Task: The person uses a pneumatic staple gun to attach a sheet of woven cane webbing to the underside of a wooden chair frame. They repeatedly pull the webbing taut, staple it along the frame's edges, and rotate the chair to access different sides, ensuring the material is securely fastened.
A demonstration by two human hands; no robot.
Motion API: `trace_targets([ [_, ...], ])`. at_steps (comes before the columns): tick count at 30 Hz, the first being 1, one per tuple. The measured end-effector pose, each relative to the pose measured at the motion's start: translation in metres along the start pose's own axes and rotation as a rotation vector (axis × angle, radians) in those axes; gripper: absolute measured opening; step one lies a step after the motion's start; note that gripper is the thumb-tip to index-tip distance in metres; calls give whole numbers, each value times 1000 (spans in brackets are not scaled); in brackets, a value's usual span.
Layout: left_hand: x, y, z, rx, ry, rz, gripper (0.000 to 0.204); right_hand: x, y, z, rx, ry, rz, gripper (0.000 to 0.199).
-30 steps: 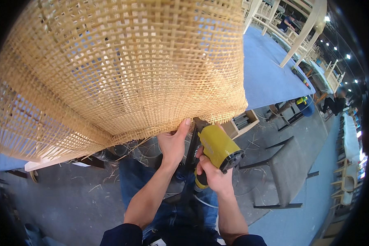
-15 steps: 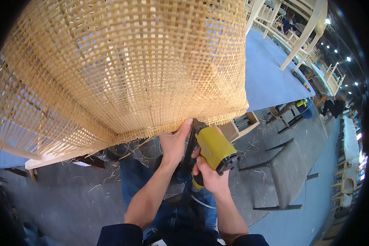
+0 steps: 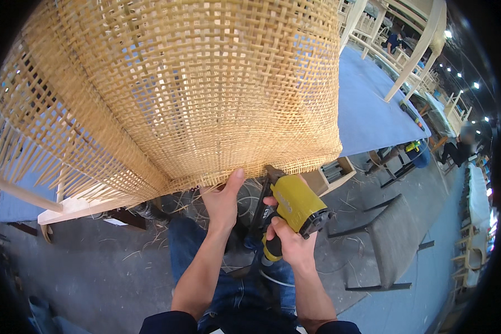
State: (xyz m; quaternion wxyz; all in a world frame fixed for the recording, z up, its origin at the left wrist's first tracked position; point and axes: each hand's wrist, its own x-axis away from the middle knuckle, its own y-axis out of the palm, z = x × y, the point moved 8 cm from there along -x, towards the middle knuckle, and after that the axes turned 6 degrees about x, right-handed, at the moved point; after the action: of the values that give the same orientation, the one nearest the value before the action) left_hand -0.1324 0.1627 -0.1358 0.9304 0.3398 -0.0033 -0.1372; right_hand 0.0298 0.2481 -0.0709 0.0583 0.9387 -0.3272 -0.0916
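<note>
A large sheet of woven cane webbing (image 3: 222, 94) spreads over a pale wooden frame (image 3: 75, 210), loose strands sticking out at its left. At its lower edge my left hand (image 3: 222, 207) pinches the webbing, thumb upright on the near face and fingers partly hidden beneath. My right hand (image 3: 296, 245) is wrapped around the handle of a yellow and black pneumatic staple gun (image 3: 299, 203). The gun's nose meets the webbing's lower edge, just right of my left thumb. Whether it presses on wood there I cannot tell.
An open wooden box (image 3: 339, 173) with metal strips sits under the blue-covered table (image 3: 367, 106). A grey upholstered chair (image 3: 392, 239) lies tipped on the floor at right, near cane scraps. Unfinished chair frames (image 3: 412, 61) and other people are farther back.
My left hand has slid left along the webbing's edge, away from the gun's nose. The staple gun has moved slightly right and down in the picture, as has most of the scene.
</note>
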Motion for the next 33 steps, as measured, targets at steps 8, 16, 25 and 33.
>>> trace_targets([
  [8,1,0,-3,22,3,12,42,-7,0,8,79,73,-16,78],
  [16,1,4,8,17,-69,44,45,3,8,-5,60,-37,53,77],
  [25,0,1,-4,-49,-21,13,47,-5,11,7,93,33,-41,81],
  [33,2,3,8,184,-102,-30,45,5,19,-4,40,-16,-30,83],
])
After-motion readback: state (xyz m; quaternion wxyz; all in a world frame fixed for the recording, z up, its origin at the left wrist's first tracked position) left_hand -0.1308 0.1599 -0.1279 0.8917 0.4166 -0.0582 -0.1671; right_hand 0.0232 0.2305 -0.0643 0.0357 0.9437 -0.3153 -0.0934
